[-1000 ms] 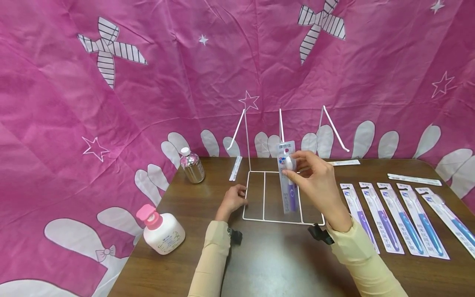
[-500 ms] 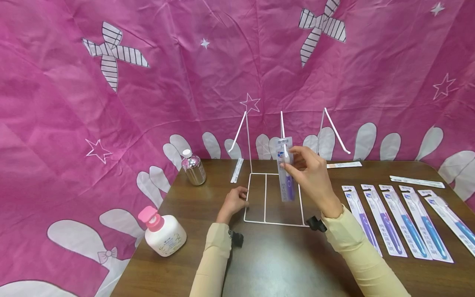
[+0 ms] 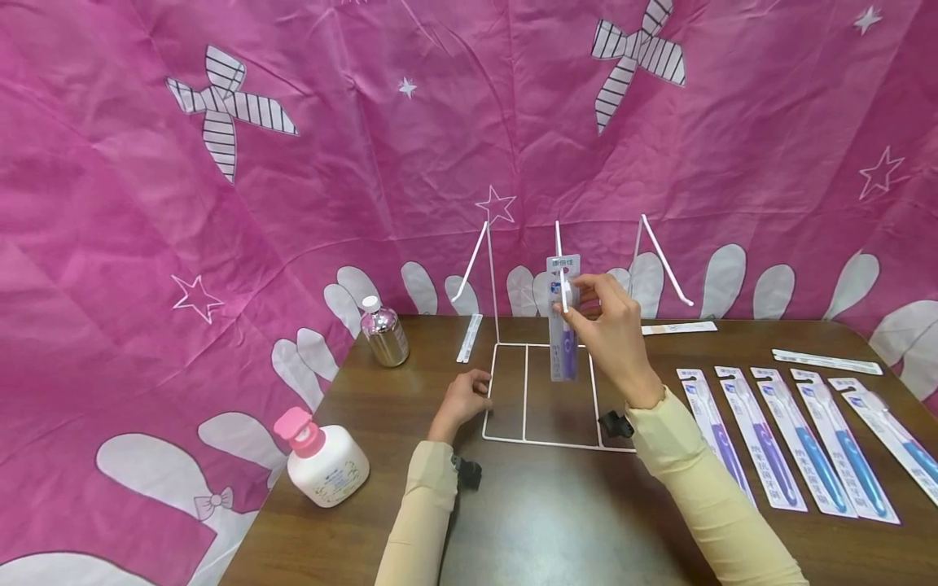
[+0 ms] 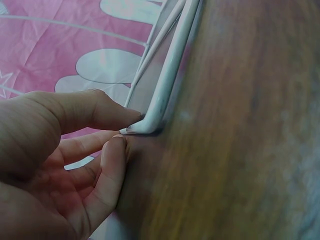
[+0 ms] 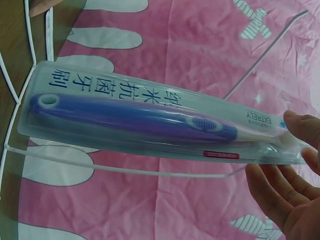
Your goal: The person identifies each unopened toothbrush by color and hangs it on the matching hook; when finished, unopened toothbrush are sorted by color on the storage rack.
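While my left hand (image 3: 463,396) pinches the white wire rack's (image 3: 524,391) corner on the desk, I'd guide the toothbrush pack (image 3: 563,319), pinched in my right hand (image 3: 608,325), slowly onto the middle hook (image 3: 559,259), though I can't quite see its hole.

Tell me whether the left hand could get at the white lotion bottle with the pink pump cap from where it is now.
Probably yes. The left hand presses the white wire rack's front corner, and bare brown tabletop lies between it and the white lotion bottle with the pink pump cap; it would have to let go of the rack.
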Demonstrator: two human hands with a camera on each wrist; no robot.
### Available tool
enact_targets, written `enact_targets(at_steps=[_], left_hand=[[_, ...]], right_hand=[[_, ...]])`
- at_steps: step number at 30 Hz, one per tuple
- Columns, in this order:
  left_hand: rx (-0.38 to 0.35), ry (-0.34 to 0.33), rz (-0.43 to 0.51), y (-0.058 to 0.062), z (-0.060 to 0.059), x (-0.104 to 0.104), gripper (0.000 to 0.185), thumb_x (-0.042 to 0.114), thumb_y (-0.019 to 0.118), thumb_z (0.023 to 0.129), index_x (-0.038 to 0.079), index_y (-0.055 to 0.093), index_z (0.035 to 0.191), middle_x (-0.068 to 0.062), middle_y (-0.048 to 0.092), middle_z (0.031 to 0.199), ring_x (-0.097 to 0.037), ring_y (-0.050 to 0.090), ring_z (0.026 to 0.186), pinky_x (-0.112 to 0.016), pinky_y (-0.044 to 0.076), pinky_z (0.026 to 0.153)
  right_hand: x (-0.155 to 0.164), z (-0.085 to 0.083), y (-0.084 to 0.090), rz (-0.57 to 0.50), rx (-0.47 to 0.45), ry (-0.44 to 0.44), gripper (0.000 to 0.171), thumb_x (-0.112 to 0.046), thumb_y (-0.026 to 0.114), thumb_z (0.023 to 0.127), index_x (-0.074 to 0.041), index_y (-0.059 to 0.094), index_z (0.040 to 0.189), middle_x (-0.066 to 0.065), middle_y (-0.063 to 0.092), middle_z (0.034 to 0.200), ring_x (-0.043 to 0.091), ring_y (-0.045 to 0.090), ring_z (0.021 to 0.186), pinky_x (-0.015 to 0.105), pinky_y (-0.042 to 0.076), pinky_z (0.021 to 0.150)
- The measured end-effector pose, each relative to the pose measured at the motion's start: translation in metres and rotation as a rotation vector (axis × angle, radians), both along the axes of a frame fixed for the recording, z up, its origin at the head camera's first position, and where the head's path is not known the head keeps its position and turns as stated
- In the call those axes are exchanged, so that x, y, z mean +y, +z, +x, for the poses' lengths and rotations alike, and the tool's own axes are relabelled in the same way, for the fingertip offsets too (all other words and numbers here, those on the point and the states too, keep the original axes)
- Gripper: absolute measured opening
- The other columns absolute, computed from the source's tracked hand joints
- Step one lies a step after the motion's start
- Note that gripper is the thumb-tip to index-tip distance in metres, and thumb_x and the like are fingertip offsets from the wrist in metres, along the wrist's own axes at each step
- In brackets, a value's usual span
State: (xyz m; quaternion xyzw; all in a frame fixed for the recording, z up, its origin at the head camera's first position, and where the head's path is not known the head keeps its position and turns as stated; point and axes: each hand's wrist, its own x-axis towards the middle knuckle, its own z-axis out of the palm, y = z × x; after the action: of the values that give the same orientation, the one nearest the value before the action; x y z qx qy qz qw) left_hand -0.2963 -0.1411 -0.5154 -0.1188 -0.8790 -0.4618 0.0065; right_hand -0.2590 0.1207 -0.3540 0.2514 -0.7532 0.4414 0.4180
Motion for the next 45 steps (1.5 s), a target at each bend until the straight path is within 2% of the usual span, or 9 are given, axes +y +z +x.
enact_targets(at_steps=[2, 3, 9, 21, 32, 45], left_hand=[[-0.002, 0.008, -0.004, 0.0, 0.001, 0.0, 0.042, -0.005, 0.076, 0.068, -0.002, 0.069, 0.109, -0.007, 0.064, 0.081, -0.02, 0.06, 0.075, -0.033, 0.05, 0.07], [-0.033, 0.024, -0.008, 0.008, 0.006, 0.002, 0.043, -0.006, 0.076, 0.068, -0.004, 0.068, 0.11, -0.009, 0.065, 0.083, -0.021, 0.06, 0.076, -0.034, 0.05, 0.072], [-0.055, 0.052, -0.04, 0.011, 0.01, 0.006, 0.045, -0.009, 0.076, 0.069, -0.004, 0.067, 0.113, -0.013, 0.066, 0.087, -0.017, 0.057, 0.076, -0.03, 0.048, 0.07], [-0.07, 0.056, -0.038, 0.011, 0.01, 0.006, 0.047, -0.008, 0.077, 0.069, -0.004, 0.067, 0.115, -0.011, 0.066, 0.086, -0.017, 0.057, 0.077, -0.031, 0.049, 0.073], [-0.061, 0.062, -0.039, 0.012, 0.01, 0.006, 0.048, -0.009, 0.076, 0.067, -0.003, 0.068, 0.114, -0.01, 0.067, 0.085, -0.014, 0.057, 0.075, -0.03, 0.048, 0.073], [-0.063, 0.054, -0.035, 0.011, 0.01, 0.005, 0.047, -0.009, 0.077, 0.068, -0.003, 0.068, 0.113, -0.01, 0.067, 0.086, -0.016, 0.058, 0.075, -0.031, 0.049, 0.073]], right_hand=[[-0.001, -0.004, 0.001, -0.012, -0.002, 0.0, 0.037, 0.004, 0.086, 0.075, 0.007, 0.064, 0.105, 0.017, 0.063, 0.088, 0.027, 0.067, 0.073, 0.034, 0.057, 0.063], [-0.001, -0.006, 0.001, -0.015, -0.005, -0.002, 0.036, 0.004, 0.085, 0.075, 0.007, 0.064, 0.105, 0.017, 0.062, 0.088, 0.027, 0.067, 0.073, 0.035, 0.057, 0.063], [-0.002, -0.019, 0.002, 0.002, -0.015, -0.002, 0.035, 0.002, 0.085, 0.077, 0.006, 0.064, 0.105, 0.017, 0.062, 0.09, 0.027, 0.067, 0.077, 0.037, 0.057, 0.065], [-0.001, -0.046, 0.004, 0.01, 0.011, -0.015, 0.036, 0.001, 0.086, 0.076, 0.008, 0.065, 0.104, 0.019, 0.063, 0.09, 0.032, 0.067, 0.076, 0.041, 0.057, 0.065], [-0.001, -0.071, 0.008, 0.035, -0.012, -0.077, 0.037, 0.0, 0.085, 0.076, 0.008, 0.064, 0.105, 0.022, 0.063, 0.091, 0.035, 0.067, 0.079, 0.045, 0.056, 0.068], [-0.003, -0.086, 0.008, 0.023, -0.056, -0.066, 0.038, 0.001, 0.085, 0.077, 0.01, 0.061, 0.105, 0.024, 0.061, 0.093, 0.037, 0.066, 0.081, 0.045, 0.057, 0.07]])
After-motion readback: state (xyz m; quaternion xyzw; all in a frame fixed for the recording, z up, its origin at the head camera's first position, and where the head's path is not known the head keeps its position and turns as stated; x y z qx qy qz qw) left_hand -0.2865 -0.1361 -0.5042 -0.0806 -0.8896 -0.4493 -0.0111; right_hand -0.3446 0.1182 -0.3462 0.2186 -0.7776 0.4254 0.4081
